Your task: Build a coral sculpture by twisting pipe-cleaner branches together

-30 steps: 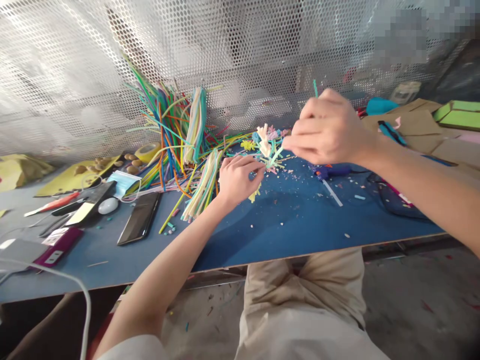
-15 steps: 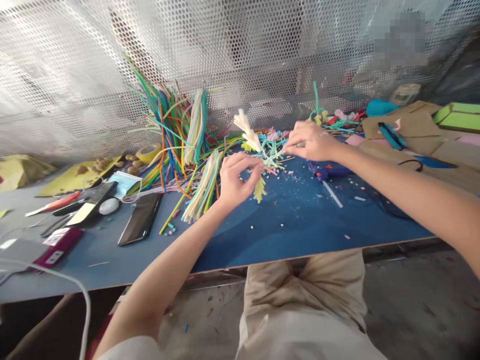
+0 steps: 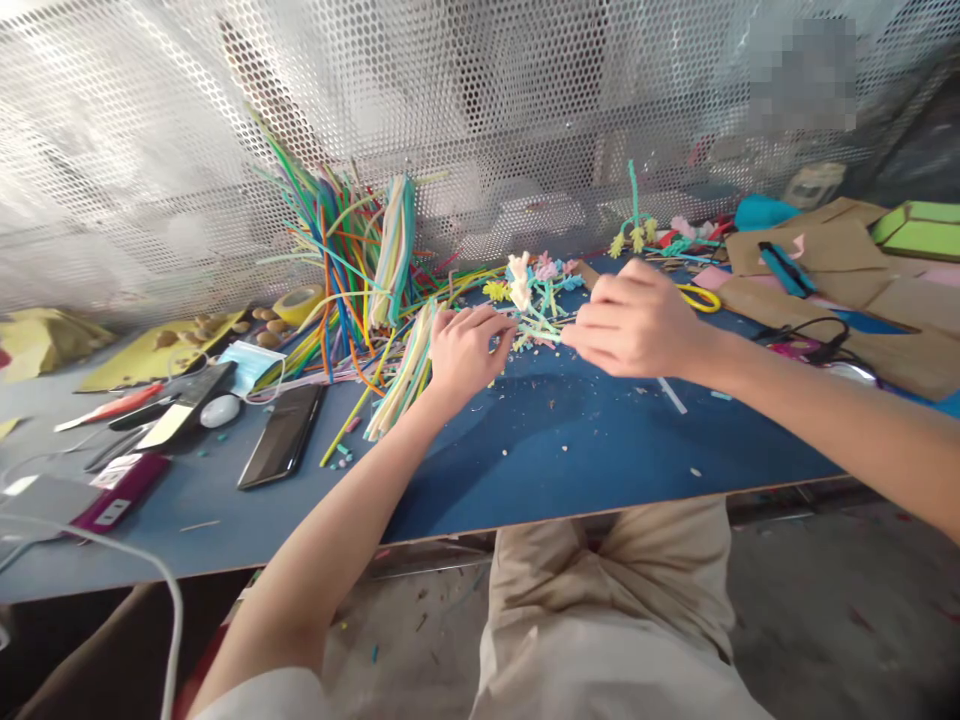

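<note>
Pinching a pale green stem (image 3: 546, 335) between your two hands, you hold it low over the blue tabletop (image 3: 585, 470), near the far side. Your left hand (image 3: 469, 350) is curled, its thumb and fingertips closed at the stem's left end; your right hand (image 3: 637, 325) has its fingers drawn together on the right end, though the knuckles hide part of that grip. A cream flower (image 3: 519, 282) rises just above the stem, between your hands; you cannot tell from this angle whether the two are joined. Right behind it lie pink and blue flowers (image 3: 546, 268), with a yellow flower (image 3: 495, 290) to their left.

Beside your left hand, and partly behind it, lies a bundle of pale pipe cleaners (image 3: 401, 385). Farther left on the table you have a dark phone (image 3: 283, 438), a blue face mask (image 3: 251, 368) and a roll of yellow tape (image 3: 298, 305). Below your right hand a whitish stick (image 3: 673, 396) pokes into view, and beyond that hand a yellow loop (image 3: 699, 297) shows near sheets of brown cardboard (image 3: 840, 255). Across the back of the table, a perforated panel (image 3: 525, 120) faces you.
</note>
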`<action>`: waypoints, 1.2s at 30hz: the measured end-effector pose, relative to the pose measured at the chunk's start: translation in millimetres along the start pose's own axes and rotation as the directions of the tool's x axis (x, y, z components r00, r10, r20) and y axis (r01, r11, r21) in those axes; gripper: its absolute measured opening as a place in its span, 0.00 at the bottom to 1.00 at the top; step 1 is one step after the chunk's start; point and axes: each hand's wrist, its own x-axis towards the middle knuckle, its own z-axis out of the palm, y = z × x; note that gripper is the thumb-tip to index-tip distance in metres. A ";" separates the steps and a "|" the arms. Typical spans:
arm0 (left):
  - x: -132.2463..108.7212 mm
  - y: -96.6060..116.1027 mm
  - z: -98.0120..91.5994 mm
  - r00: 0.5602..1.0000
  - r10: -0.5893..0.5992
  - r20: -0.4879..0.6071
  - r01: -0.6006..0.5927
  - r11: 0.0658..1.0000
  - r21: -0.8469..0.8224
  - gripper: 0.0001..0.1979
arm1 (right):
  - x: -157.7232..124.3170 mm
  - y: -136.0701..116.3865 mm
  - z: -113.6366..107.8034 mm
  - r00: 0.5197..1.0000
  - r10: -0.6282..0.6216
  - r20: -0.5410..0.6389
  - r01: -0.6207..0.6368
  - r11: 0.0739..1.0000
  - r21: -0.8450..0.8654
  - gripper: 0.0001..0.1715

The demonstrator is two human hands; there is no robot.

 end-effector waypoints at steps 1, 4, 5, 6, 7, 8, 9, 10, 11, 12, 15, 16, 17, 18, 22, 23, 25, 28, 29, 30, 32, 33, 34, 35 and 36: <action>0.1 1.1 -1.2 0.999 0.030 0.017 -0.030 1.000 -0.004 0.11 | 1.4 9.1 -4.0 0.999 0.042 -0.034 -0.042 0.999 0.005 0.17; 0.6 5.1 -6.0 0.991 0.126 0.043 -0.123 0.991 -0.058 0.11 | 4.4 37.9 -4.6 0.971 0.230 -0.069 -0.222 0.969 0.106 0.18; 0.7 6.5 -7.5 0.987 0.158 0.043 -0.154 0.984 -0.086 0.10 | 4.9 46.3 -1.5 0.958 0.279 -0.061 -0.269 0.954 0.135 0.18; 0.8 7.9 -8.8 0.982 0.184 0.038 -0.178 0.977 -0.118 0.10 | 5.1 53.4 3.0 0.947 0.317 -0.060 -0.305 0.940 0.155 0.18; 0.8 9.4 -9.9 0.979 0.202 0.029 -0.195 0.969 -0.154 0.10 | 4.7 59.1 8.5 0.938 0.342 -0.054 -0.329 0.929 0.168 0.19; 0.9 11.0 -10.7 0.978 0.209 0.016 -0.202 0.960 -0.194 0.10 | 3.8 63.0 14.8 0.933 0.357 -0.042 -0.344 0.922 0.177 0.18; 1.2 12.4 -11.4 0.979 0.203 0.001 -0.197 0.951 -0.236 0.09 | 2.3 65.0 21.7 0.930 0.366 -0.028 -0.355 0.916 0.185 0.18; 1.5 13.5 -12.0 0.983 0.181 -0.014 -0.178 0.944 -0.280 0.10 | 0.3 65.3 28.9 0.928 0.372 -0.011 -0.363 0.911 0.194 0.18; 2.1 14.2 -12.5 0.989 0.143 -0.029 -0.145 0.936 -0.321 0.10 | -2.2 63.7 36.1 0.927 0.375 0.006 -0.369 0.907 0.205 0.18; 2.7 14.4 -12.8 0.995 0.092 -0.043 -0.102 0.927 -0.360 0.12 | -5.0 60.3 43.0 0.926 0.376 0.024 -0.372 0.902 0.219 0.18; 4.8 11.5 -12.6 0.994 -0.081 -0.067 0.046 0.906 -0.421 0.14 | -13.2 40.4 60.7 0.934 0.344 0.096 -0.357 0.897 0.260 0.18; 5.1 9.8 -12.0 0.989 -0.130 -0.073 0.089 0.907 -0.411 0.13 | -15.2 31.1 64.8 0.941 0.315 0.122 -0.337 0.902 0.269 0.18; 5.2 8.2 -11.1 0.982 -0.169 -0.078 0.127 0.914 -0.387 0.13 | -16.5 20.9 67.8 0.949 0.280 0.142 -0.309 0.911 0.274 0.18; 5.0 6.7 -9.9 0.977 -0.198 -0.079 0.159 0.923 -0.350 0.12 | -17.1 10.3 69.3 0.957 0.253 0.143 -0.284 0.919 0.273 0.19; 1.6 2.7 -3.5 0.976 -0.213 -0.043 0.204 0.967 -0.152 0.10 | -11.5 -24.7 59.3 0.989 0.113 0.091 -0.131 0.969 0.212 0.20; 0.4 1.9 -1.8 0.981 -0.193 -0.028 0.189 0.977 -0.100 0.10 | -8.8 -28.7 53.1 0.994 0.082 0.076 -0.094 0.980 0.177 0.18; -1.5 -0.1 0.8 0.990 -0.139 0.009 0.140 0.990 -0.009 0.10 | -3.6 -28.2 38.2 0.998 0.046 0.044 -0.050 0.992 0.112 0.17; -1.9 -2.1 0.9 0.997 -0.055 0.055 0.052 0.997 0.056 0.12 | 0.9 -9.2 17.9 0.997 0.081 0.002 -0.081 0.996 0.028 0.17; -1.3 -1.9 -0.3 0.998 -0.024 0.059 0.021 0.998 0.059 0.12 | 1.2 0.0 13.6 0.994 0.109 -0.011 -0.109 0.994 0.011 0.18; -0.6 -1.3 -2.0 0.998 0.008 0.058 -0.011 0.998 0.055 0.12 | 1.0 9.4 10.8 0.990 0.142 -0.022 -0.142 0.990 0.001 0.18; 1.0 1.4 -6.5 0.995 0.079 0.058 -0.080 0.996 0.031 0.13 | -0.1 26.8 9.9 0.971 0.234 -0.044 -0.233 0.972 0.023 0.19; 1.5 3.3 -8.9 0.992 0.112 0.063 -0.113 0.993 0.013 0.12 | -0.6 34.2 11.5 0.959 0.280 -0.048 -0.277 0.959 0.064 0.19; 1.8 5.4 -11.3 0.987 0.143 0.071 -0.143 0.990 -0.007 0.12 | -1.1 40.7 13.9 0.945 0.323 -0.053 -0.316 0.942 0.111 0.18; 1.9 7.6 -13.5 0.982 0.170 0.080 -0.168 0.985 -0.029 0.12 | -1.3 46.3 17.0 0.932 0.359 -0.057 -0.347 0.925 0.158 0.18; 1.8 9.7 -15.5 0.979 0.187 0.084 -0.183 0.982 -0.053 0.11 | -1.5 51.0 20.6 0.921 0.385 -0.054 -0.368 0.908 0.199 0.18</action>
